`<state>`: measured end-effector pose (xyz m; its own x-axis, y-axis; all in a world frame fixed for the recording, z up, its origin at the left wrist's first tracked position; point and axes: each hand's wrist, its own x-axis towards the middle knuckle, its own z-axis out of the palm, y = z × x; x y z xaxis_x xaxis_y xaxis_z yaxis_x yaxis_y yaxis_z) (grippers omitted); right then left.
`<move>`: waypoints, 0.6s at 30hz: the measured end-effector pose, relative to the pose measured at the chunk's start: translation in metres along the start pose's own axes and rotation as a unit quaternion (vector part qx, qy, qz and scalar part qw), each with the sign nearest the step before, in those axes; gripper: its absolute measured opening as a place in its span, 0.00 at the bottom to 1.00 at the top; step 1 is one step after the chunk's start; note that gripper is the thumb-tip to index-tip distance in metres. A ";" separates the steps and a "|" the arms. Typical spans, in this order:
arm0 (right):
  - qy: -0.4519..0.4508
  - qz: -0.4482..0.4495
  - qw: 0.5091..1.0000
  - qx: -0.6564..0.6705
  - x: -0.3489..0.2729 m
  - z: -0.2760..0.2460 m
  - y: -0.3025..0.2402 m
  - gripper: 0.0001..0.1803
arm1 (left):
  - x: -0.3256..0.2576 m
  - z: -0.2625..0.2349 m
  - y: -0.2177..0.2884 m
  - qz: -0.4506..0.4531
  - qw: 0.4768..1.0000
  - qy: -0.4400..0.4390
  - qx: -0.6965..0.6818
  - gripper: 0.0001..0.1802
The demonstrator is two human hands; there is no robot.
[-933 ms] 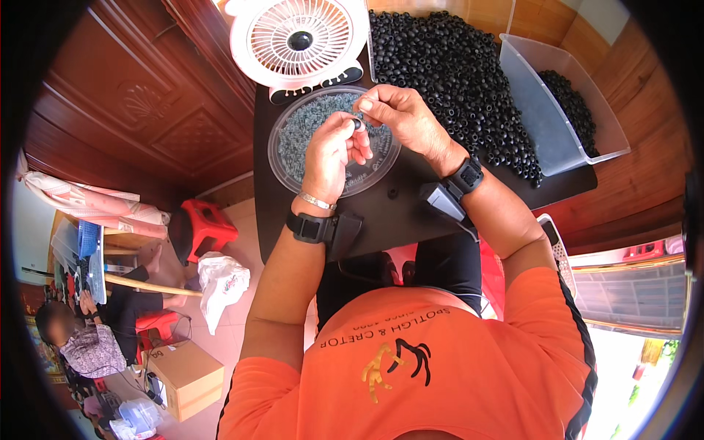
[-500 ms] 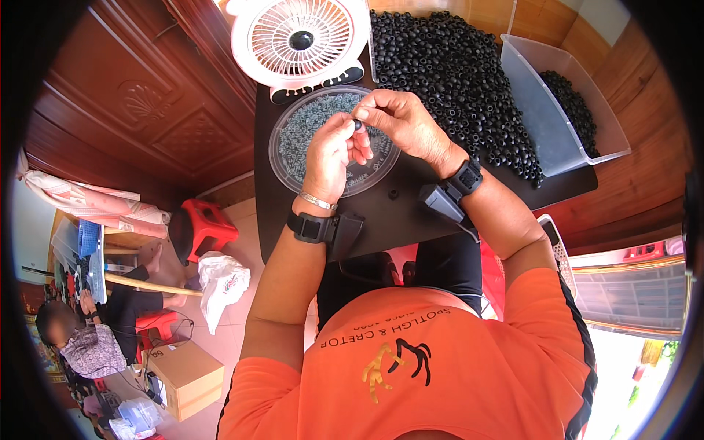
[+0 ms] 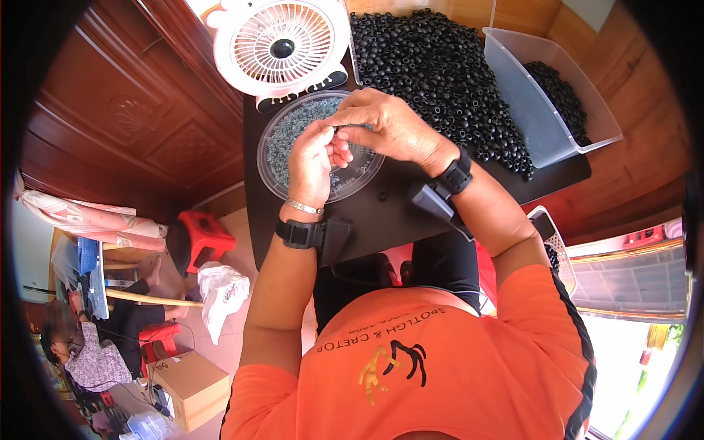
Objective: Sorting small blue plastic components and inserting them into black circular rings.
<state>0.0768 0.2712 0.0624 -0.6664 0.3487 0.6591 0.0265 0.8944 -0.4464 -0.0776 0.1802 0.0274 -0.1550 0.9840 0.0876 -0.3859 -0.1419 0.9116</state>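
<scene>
My left hand (image 3: 312, 165) is raised over a round clear tub (image 3: 361, 181) filled with tiny pale-blue pieces (image 3: 290, 136). Its thumb and forefinger pinch a small black hollow bead (image 3: 336, 129), mostly covered by fingers. From the right, my right hand (image 3: 392, 125) reaches across, its thumb and forefinger closed about the same bead. Whether a tiny blue piece is in there too, I cannot make out. Beyond my right hand spreads a large heap of black hollow beads (image 3: 440, 81). One loose black bead (image 3: 382, 196) lies on the dark table (image 3: 411, 180).
A white fan (image 3: 282, 48) stands behind the tub. At the right, a clear plastic bin (image 3: 524, 121) lies tilted with more black beads inside. Far left, another person (image 3: 95, 356) sits near a cardboard box (image 3: 187, 389) and a red stool (image 3: 209, 238).
My right hand has come down and closed over the bead, which shows less now. Both hands stay together; the whole view has shifted slightly.
</scene>
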 end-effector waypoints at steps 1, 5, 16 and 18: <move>-0.026 -0.019 0.999 -0.020 0.000 -0.007 0.003 0.09 | 0.000 -0.002 -0.001 -0.001 1.000 0.007 0.001 0.12; 0.069 0.032 0.982 -0.170 -0.002 -0.043 0.038 0.07 | 0.002 -0.005 -0.001 -0.002 1.000 -0.009 -0.022 0.12; -0.034 0.204 0.968 -0.145 -0.013 -0.052 0.056 0.08 | 0.001 -0.007 -0.001 0.004 0.999 0.001 -0.042 0.10; -0.046 0.178 0.968 -0.172 -0.016 -0.041 0.067 0.08 | 0.001 -0.004 0.000 0.000 0.999 0.005 -0.034 0.10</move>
<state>0.1199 0.3370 0.0467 -0.6319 0.6399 0.4372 0.5030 0.7678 -0.3967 -0.0816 0.1806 0.0256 -0.1647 0.9829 0.0829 -0.4474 -0.1494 0.8818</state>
